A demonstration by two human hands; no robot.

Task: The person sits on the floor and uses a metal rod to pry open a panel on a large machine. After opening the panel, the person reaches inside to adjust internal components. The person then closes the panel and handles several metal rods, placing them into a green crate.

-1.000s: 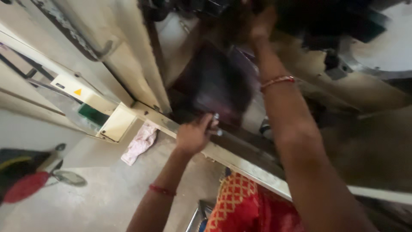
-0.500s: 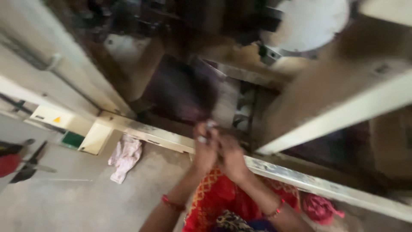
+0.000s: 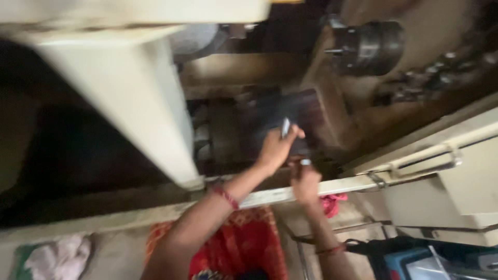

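Two hands at a dark plate inside an open machine

Cream-painted machine housing frames a dim cavity in the middle of the frame. A wide pale door panel (image 3: 129, 98) slants down from the upper left, and its lower edge ends just left of the hands. A pale sill rail (image 3: 270, 196) crosses below them from lower left to right, so the free room is a narrow dark pocket between panel, rail and the brown inner wall at right. A round dark chuck (image 3: 371, 46) sits at the upper right, well apart from the hands.

Left hand (image 3: 277, 148), at centre, has its fingers pressed together around a small silvery tool (image 3: 285, 127), whose tip sticks up above the knuckles. It rests against the dark plate (image 3: 290, 111), which stands just above and behind it. Right hand (image 3: 305, 181) is just below and right, curled near the rail with a small shiny piece (image 3: 305, 162) at its fingertips; blur hides the exact grip. A white cloth (image 3: 57, 256) lies on the floor at lower left.
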